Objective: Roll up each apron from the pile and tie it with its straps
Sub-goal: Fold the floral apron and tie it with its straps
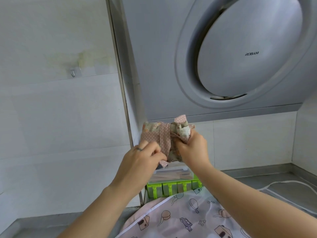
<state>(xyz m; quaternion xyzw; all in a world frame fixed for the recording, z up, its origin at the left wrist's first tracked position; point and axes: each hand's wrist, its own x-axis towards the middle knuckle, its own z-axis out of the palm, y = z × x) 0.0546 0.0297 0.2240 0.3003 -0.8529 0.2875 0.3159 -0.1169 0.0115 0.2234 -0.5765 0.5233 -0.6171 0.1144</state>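
Hands: both are raised in front of the wall, with the forearms coming up from seven and five o'clock to meet at the rolled apron [151,133].
Left hand [144,157]: its back faces the camera and there is a ring on one finger. The fingers are curled and pinch the end of the dotted strap [164,140] at the roll's six o'clock edge.
Right hand [193,148]: it is closed in a fist round the roll's three o'clock end, and cloth bunches out above the knuckles.
Apron held: floral cloth with pink dotted trim, up in the air and well apart from the counter [257,176], with the strap wound round its middle.
Writing: "ROBAM" is on the round panel of the range hood [251,54], at one o'clock from the roll.
Edges: a metal trim [120,83] runs down the wall at the roll's nine o'clock. The hood's lower edge passes just behind the roll's top.
Room: a green box [171,188] stands at six o'clock under the hands. A second apron [180,220], printed with houses, cars and balloons, is spread nearer the camera. Its white cord [291,182] loops over the steel at four o'clock. A small hook [73,73] is on the tiles at ten o'clock.
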